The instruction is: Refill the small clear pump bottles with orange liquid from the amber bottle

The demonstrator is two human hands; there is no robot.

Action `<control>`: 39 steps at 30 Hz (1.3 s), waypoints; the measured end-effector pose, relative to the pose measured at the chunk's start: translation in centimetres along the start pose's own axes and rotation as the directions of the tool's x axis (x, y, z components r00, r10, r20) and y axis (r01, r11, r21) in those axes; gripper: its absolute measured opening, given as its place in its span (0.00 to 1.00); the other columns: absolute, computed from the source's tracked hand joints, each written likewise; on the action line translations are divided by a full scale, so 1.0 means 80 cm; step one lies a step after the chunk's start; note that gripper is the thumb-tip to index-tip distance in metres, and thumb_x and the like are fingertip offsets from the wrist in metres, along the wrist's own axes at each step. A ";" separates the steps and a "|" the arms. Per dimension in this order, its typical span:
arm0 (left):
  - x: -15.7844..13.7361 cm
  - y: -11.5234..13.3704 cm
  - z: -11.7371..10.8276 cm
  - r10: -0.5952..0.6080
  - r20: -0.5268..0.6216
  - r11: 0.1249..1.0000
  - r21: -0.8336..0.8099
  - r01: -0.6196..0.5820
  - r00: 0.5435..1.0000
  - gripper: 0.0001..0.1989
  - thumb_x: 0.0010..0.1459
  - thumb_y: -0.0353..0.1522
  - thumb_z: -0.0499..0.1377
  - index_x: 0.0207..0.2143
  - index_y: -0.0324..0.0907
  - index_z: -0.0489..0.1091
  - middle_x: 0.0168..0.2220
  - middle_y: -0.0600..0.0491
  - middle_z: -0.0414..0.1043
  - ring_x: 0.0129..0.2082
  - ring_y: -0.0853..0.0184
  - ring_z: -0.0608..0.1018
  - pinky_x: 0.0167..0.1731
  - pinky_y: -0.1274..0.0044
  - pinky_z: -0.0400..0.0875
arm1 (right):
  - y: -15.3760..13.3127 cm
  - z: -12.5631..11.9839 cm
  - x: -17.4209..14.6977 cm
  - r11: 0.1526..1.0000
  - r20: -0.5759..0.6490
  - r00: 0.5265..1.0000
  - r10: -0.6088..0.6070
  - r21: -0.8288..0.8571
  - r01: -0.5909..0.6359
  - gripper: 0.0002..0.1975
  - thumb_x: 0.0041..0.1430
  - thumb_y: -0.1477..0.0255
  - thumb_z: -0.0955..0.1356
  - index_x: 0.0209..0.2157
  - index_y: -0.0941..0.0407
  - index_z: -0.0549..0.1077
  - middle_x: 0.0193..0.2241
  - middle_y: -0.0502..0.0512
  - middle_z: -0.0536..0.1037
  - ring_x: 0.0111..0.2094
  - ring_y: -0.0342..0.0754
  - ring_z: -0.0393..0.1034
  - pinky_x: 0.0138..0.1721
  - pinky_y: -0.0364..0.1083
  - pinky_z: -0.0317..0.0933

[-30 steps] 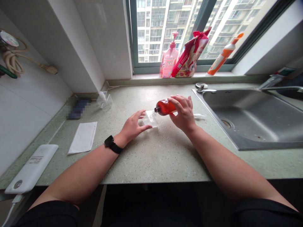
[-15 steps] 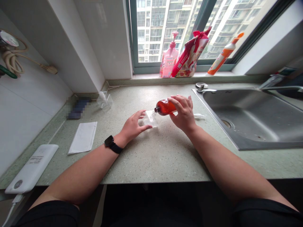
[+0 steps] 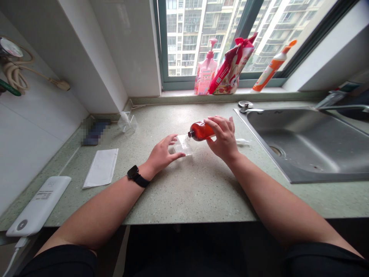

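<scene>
My right hand is wrapped round a reddish-brown bottle, tipped on its side with its uncapped neck pointing left. Right under that neck is a small clear plastic container, standing on the speckled green counter. The fingers and thumb of my left hand, which has a black watch at its wrist, close on the container from the left. A thin clear stream seems to run from the bottle's mouth into the container. Behind my right hand lies a clear plastic piece, partly hidden.
To the right is a steel sink. On the left are a clear plastic container, a white packet, a blurred dark item and a white power bank. A pink pump bottle, red bag and orange-white bottle line the windowsill.
</scene>
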State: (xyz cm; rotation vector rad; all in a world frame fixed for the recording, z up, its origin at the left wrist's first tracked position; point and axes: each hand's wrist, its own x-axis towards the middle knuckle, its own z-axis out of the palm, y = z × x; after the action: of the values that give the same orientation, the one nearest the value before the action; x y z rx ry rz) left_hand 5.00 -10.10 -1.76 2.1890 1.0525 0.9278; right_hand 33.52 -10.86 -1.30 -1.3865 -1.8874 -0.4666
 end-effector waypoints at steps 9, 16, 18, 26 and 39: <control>0.000 0.000 0.000 -0.001 0.001 1.000 0.004 0.001 1.000 0.38 0.57 0.44 0.76 0.65 0.45 0.66 0.58 0.43 0.78 0.55 0.53 0.84 0.56 0.59 0.81 | 0.000 0.002 -0.001 1.000 -0.030 0.999 -0.017 0.011 0.017 0.36 0.60 0.79 0.69 0.67 0.40 0.66 0.62 0.54 0.76 0.68 0.63 0.66 0.74 0.75 0.46; 0.000 0.001 -0.001 -0.011 0.004 1.000 -0.006 0.011 1.000 0.38 0.57 0.45 0.76 0.64 0.46 0.66 0.57 0.42 0.79 0.55 0.52 0.84 0.56 0.57 0.81 | 0.000 0.001 0.000 1.000 -0.016 1.000 -0.010 0.002 0.011 0.37 0.61 0.79 0.69 0.67 0.38 0.65 0.61 0.53 0.77 0.68 0.64 0.67 0.74 0.76 0.47; 0.001 0.001 -0.001 -0.013 0.006 1.000 -0.006 0.013 1.000 0.39 0.57 0.45 0.76 0.64 0.45 0.66 0.57 0.42 0.79 0.55 0.52 0.84 0.56 0.58 0.81 | 0.000 0.001 -0.001 1.000 -0.028 0.999 -0.018 0.007 0.018 0.36 0.61 0.79 0.69 0.67 0.38 0.65 0.61 0.53 0.77 0.67 0.64 0.67 0.74 0.76 0.47; 0.001 -0.002 0.001 -0.002 -0.005 1.000 -0.016 0.001 1.000 0.39 0.57 0.45 0.76 0.64 0.46 0.66 0.57 0.43 0.79 0.54 0.53 0.84 0.55 0.57 0.81 | 0.001 0.001 -0.001 1.000 -0.009 1.000 -0.006 0.010 0.007 0.39 0.60 0.80 0.69 0.68 0.37 0.64 0.62 0.52 0.76 0.68 0.64 0.65 0.75 0.76 0.46; 0.001 -0.002 0.001 -0.003 0.003 1.000 -0.015 0.003 1.000 0.38 0.57 0.44 0.76 0.65 0.46 0.66 0.57 0.42 0.79 0.55 0.52 0.84 0.56 0.57 0.81 | 0.000 0.001 0.000 1.000 -0.023 1.000 -0.015 -0.004 0.015 0.37 0.61 0.79 0.69 0.67 0.39 0.65 0.62 0.53 0.76 0.68 0.64 0.66 0.74 0.77 0.47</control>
State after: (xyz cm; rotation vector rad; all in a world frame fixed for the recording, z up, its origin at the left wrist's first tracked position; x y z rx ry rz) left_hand 5.00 -10.00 -1.86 2.1752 1.0434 0.9282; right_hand 33.53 -10.83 -1.36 -1.3649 -1.8801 -0.4919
